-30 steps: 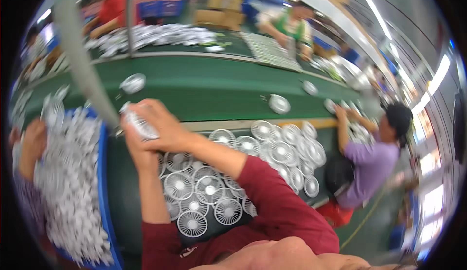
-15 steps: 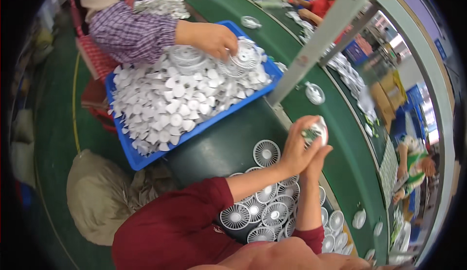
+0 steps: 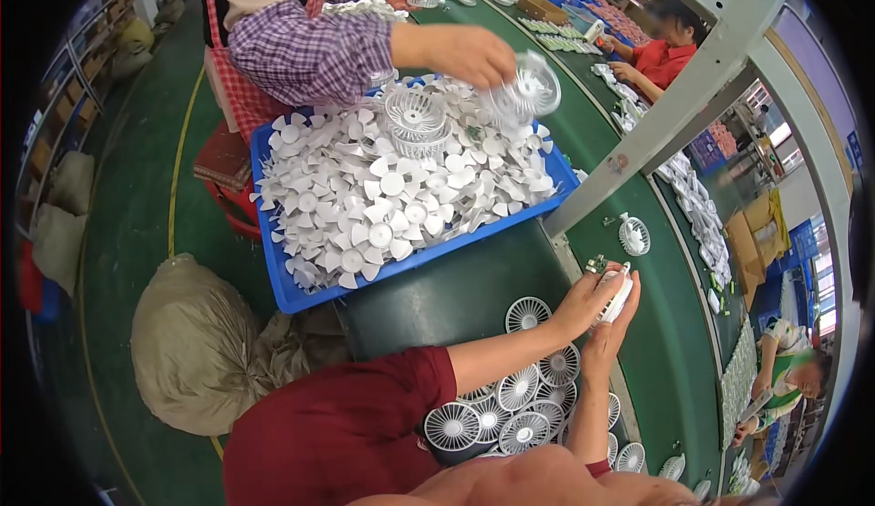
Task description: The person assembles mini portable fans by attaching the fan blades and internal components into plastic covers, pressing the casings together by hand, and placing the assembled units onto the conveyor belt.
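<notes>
Both hands, left hand (image 3: 583, 301) and right hand (image 3: 612, 324), clasped around one white fan grille (image 3: 618, 294) above the green conveyor belt (image 3: 665, 360).

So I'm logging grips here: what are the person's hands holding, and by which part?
Both hands, left hand and right hand, hold one small white fan grille, pinched by its rim at the edge of the green conveyor belt.

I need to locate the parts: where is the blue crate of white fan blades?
In the head view the blue crate sits at upper centre, left of the green conveyor belt, beside the grey sack, with a co-worker's hand above it.
</notes>
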Available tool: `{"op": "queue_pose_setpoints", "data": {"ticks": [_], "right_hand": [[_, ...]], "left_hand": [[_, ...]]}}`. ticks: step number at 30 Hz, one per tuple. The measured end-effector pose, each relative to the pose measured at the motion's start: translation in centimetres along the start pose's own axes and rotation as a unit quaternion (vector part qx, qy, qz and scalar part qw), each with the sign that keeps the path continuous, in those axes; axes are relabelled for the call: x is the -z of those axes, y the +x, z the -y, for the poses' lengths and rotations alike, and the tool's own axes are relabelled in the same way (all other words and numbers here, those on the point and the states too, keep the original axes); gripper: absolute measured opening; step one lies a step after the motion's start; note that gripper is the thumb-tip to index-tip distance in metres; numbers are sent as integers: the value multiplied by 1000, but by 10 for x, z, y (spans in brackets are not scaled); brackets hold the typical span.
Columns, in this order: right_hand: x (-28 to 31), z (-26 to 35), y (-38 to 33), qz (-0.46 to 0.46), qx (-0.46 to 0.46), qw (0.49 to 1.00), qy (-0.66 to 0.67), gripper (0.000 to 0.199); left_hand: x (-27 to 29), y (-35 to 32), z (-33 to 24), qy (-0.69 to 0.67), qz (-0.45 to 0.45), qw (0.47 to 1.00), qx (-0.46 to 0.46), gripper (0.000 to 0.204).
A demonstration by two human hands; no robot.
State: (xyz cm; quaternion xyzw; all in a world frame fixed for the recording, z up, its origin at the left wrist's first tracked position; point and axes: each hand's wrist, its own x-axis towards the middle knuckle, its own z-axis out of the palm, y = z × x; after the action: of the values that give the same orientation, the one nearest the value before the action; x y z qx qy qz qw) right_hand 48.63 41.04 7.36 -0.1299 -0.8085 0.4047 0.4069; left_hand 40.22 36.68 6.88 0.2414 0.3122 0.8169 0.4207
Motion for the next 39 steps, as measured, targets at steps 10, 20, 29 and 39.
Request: {"op": "queue_pose_setpoints", "data": {"ticks": [10,20,29,39], "right_hand": [[-11,-22,9,-25,-85,994,63,61],[194,-111,-58,-69,-205,837,-503,64],[89,-27,-43,157,-175,932,-276,54],[50,-19,-50,237,-184,910,-287,62]], "left_hand": [[26,17,18,268,-76,937,-211,23],[58,20,51,599,26,786,-151,23],[67,15,61,583,48,800,-134,12],[68,24,55,535,27,839,-97,13]]}}
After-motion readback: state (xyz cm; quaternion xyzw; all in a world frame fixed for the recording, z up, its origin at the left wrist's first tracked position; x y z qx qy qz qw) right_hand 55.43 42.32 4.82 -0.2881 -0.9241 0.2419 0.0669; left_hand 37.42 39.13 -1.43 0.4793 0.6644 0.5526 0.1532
